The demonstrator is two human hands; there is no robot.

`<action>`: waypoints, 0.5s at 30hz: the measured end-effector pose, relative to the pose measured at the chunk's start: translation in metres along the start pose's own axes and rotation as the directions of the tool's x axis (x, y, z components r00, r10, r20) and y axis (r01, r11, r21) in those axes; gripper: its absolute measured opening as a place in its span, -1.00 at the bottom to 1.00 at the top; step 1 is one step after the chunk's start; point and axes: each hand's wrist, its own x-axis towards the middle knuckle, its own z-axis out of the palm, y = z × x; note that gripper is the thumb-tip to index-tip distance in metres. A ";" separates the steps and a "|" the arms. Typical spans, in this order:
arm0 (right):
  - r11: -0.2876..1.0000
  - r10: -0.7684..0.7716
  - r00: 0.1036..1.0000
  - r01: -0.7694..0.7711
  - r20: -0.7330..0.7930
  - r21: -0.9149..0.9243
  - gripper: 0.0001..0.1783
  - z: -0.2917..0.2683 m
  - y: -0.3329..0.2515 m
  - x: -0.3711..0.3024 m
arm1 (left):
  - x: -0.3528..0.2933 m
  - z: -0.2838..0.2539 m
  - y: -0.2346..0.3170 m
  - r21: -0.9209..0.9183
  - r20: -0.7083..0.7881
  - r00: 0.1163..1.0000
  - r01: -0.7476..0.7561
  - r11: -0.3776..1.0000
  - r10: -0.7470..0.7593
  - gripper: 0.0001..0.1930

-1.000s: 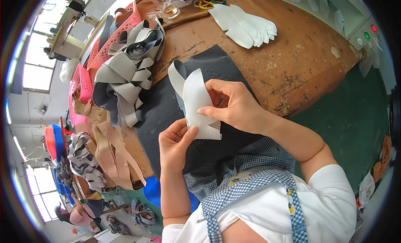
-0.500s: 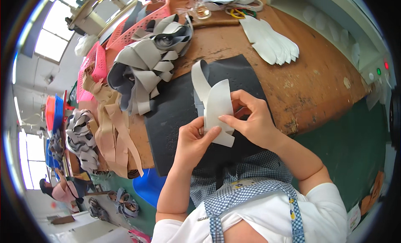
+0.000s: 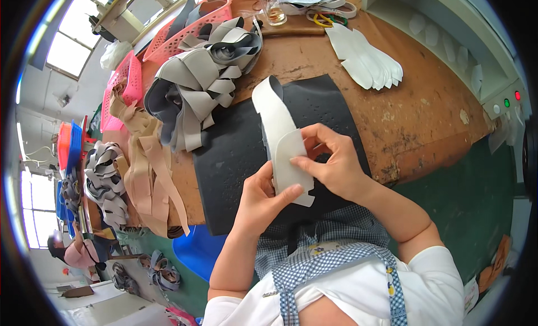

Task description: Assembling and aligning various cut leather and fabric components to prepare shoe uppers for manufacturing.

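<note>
Over the black mat (image 3: 224, 152), a small white curved piece (image 3: 290, 149) of leather-like sheet lies against a long pale strip (image 3: 273, 110) with a grey back. The strip's far end curls up and away from me. My left hand (image 3: 256, 200) pinches the left and lower edges, thumb on top and fingers hidden beneath. My right hand (image 3: 335, 162) grips the right edge of the white piece between thumb and fingers. Which layers each pinch takes in, I cannot fully tell.
A heap of grey strips (image 3: 190, 82) lies left of the mat, beside beige strips (image 3: 151, 169). Pink baskets (image 3: 131, 79) stand behind. A fanned stack of white pieces (image 3: 367, 59) lies at the far right of the brown table (image 3: 426, 107), near a glass (image 3: 276, 15).
The white piece has turned and dropped flatter along the strip, whose broad pale face now shows more. Both hands keep their hold; my right hand has shifted slightly.
</note>
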 end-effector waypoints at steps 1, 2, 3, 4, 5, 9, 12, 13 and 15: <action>0.999 -0.027 1.000 0.027 0.006 -0.019 -0.71 0.003 -0.001 -0.001 | -0.001 0.000 -0.001 -0.026 -0.024 0.999 0.027 0.999 -0.028 -0.63; 1.000 -0.024 1.000 0.024 0.004 -0.018 -0.71 0.003 -0.002 -0.002 | -0.001 0.001 -0.004 -0.026 -0.023 0.999 0.031 0.999 -0.031 -0.63; 0.998 -0.055 0.998 0.054 -0.020 -0.034 -0.72 0.002 -0.002 0.000 | 0.000 0.001 -0.008 -0.060 -0.057 0.997 0.046 0.997 -0.050 -0.64; 0.995 -0.086 0.995 0.084 -0.044 -0.051 -0.74 0.001 -0.002 0.002 | 0.001 0.001 -0.011 -0.094 -0.089 0.994 0.061 0.994 -0.069 -0.65; 0.998 -0.069 0.995 0.068 -0.066 -0.016 -0.80 -0.002 -0.001 0.008 | 0.001 0.000 -0.013 -0.092 -0.085 0.994 0.063 0.994 -0.071 -0.65; 0.993 0.059 0.998 -0.058 -0.008 0.100 -0.89 -0.006 0.014 0.015 | -0.002 -0.002 -0.011 -0.079 -0.046 0.998 0.043 0.996 -0.047 -0.62; 0.980 -0.011 0.999 0.017 -0.030 0.199 -0.74 -0.002 0.022 0.016 | -0.001 0.000 -0.011 -0.071 -0.029 0.999 0.036 0.997 -0.038 -0.61; 0.911 0.161 0.987 -0.150 0.002 0.385 -0.64 -0.001 0.016 0.015 | -0.001 -0.001 -0.012 -0.065 -0.028 0.999 0.034 0.997 -0.036 -0.61; 0.779 0.318 0.946 -0.298 0.062 0.551 -0.52 0.000 0.012 0.015 | -0.002 0.005 -0.010 -0.067 -0.037 0.999 0.030 0.997 -0.033 -0.64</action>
